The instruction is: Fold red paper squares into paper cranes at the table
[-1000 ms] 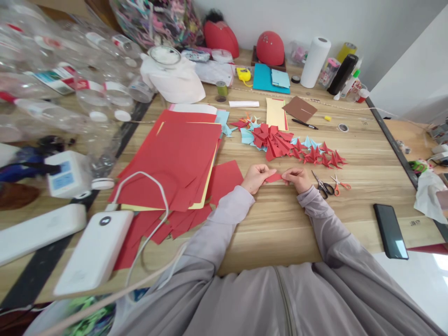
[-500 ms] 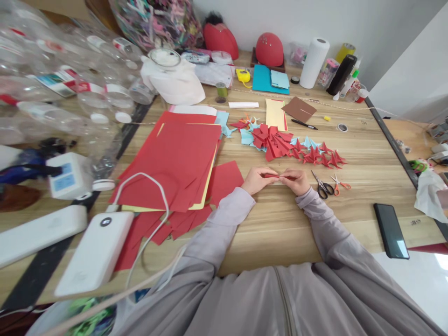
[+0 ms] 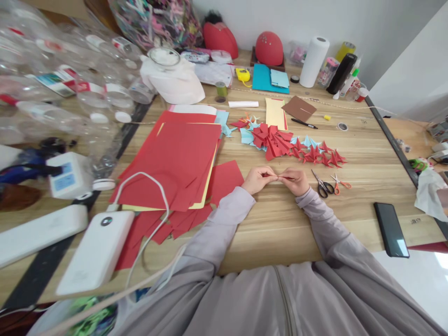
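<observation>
Between my fingertips is a small folded red paper (image 3: 287, 178), mostly covered by the fingers. My left hand (image 3: 258, 180) pinches it from the left, and my right hand (image 3: 296, 181) grips it from the right, the fingertips of both meeting. Beyond my hands lies a heap of folded red paper pieces (image 3: 271, 140), with red and light blue pointed folded figures (image 3: 327, 155) to its right. Large red sheets (image 3: 189, 158) are stacked on the left, and a smaller red sheet (image 3: 227, 179) lies beside my left hand.
Black scissors (image 3: 325, 188) and orange scissors (image 3: 338, 185) lie right of my right hand, a phone (image 3: 391, 229) farther right. A white power bank (image 3: 96, 252) with a cable sits at the left. Plastic bottles (image 3: 87, 93) crowd the far left; a paper roll (image 3: 314, 63) stands behind.
The fingers of both hands have shifted slightly around the small red paper, and less of it shows at my left fingertips. Everything else has stayed in place.
</observation>
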Demonstrator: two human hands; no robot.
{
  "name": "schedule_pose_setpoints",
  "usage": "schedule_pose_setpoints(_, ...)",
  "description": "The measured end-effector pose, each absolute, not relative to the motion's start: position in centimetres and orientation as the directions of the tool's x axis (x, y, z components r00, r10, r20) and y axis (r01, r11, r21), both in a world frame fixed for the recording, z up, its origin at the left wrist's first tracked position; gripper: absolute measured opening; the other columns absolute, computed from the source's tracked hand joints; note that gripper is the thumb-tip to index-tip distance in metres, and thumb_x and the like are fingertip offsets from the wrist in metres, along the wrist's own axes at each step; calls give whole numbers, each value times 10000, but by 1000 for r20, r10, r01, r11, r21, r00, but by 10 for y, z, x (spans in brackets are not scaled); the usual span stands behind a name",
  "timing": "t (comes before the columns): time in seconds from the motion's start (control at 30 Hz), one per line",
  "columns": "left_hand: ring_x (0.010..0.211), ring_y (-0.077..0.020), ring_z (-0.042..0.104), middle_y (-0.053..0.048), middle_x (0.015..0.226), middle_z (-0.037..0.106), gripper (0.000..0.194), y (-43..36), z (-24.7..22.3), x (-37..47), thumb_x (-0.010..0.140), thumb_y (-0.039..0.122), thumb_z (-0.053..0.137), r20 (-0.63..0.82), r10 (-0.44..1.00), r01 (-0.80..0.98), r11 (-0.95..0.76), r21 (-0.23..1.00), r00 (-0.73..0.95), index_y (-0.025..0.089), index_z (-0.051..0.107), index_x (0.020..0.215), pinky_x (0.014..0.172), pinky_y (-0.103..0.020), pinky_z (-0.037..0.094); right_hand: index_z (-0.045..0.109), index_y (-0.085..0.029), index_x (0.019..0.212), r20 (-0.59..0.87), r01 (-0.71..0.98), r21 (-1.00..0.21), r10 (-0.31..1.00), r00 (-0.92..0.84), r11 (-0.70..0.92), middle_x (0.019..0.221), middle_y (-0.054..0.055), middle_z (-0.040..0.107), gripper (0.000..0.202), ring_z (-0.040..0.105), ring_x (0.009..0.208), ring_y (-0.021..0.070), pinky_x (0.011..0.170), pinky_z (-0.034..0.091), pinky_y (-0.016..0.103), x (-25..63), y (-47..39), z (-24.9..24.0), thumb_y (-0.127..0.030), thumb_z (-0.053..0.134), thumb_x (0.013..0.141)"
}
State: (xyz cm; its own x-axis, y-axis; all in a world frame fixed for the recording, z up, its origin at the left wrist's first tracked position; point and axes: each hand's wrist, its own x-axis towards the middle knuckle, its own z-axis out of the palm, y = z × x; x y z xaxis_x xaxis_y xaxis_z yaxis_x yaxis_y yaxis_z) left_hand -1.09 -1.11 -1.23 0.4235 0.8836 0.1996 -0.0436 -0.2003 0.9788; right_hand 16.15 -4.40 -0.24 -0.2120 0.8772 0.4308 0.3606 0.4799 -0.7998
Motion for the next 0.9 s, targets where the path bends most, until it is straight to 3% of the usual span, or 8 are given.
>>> schedule_pose_setpoints(0.17, 638, -132, 600, -38, 729, 666, 228, -13, -8, -11, 716, 366, 653, 84, 906, -39, -75, 996, 415, 151, 703, 770, 647, -268, 460, 712, -174, 733, 404, 357, -829, 902, -150, 430, 674, 56, 657, 195, 590, 614, 140, 590, 475, 267, 163, -44, 3, -340, 620, 775)
schedule_pose_setpoints(0.4, 659, -140, 606, -34, 704, 676, 233, -11, -9, -13, 668, 378, 688, 62, 940, -38, -53, 998, 335, 149, 707, 705, 660, -264, 467, 710, -185, 709, 367, 345, -858, 924, -107, 381, 646, 41, 635, 212, 566, 605, 138, 595, 470, 274, 163, -44, 3, -381, 639, 749)
schedule_pose_setpoints(0.63, 755, -173, 644, -84, 868, 706, 386, -12, -7, -13, 753, 482, 584, -33, 917, -134, 93, 987, 398, 131, 705, 860, 751, -311, 491, 714, -186, 736, 376, 332, -863, 923, -81, 381, 665, 42, 645, 193, 575, 615, 138, 606, 472, 275, 167, -43, 0, -367, 648, 748)
schedule_pose_setpoints(0.73, 859, -181, 629, -80, 926, 699, 334, -13, -5, -13, 684, 424, 679, 59, 929, -75, -34, 997, 366, 151, 708, 875, 809, -305, 472, 715, -181, 746, 398, 345, -848, 913, -89, 403, 670, 47, 649, 189, 580, 622, 140, 614, 475, 278, 166, -44, 0, -357, 648, 750)
schedule_pose_setpoints(0.9, 714, -150, 613, -51, 763, 687, 217, -12, -7, -12, 704, 366, 670, 139, 914, 12, -156, 988, 381, 158, 715, 745, 715, -281, 477, 720, -186, 796, 380, 371, -841, 918, -114, 394, 715, 55, 678, 192, 602, 651, 149, 635, 488, 287, 165, -44, -2, -359, 650, 751)
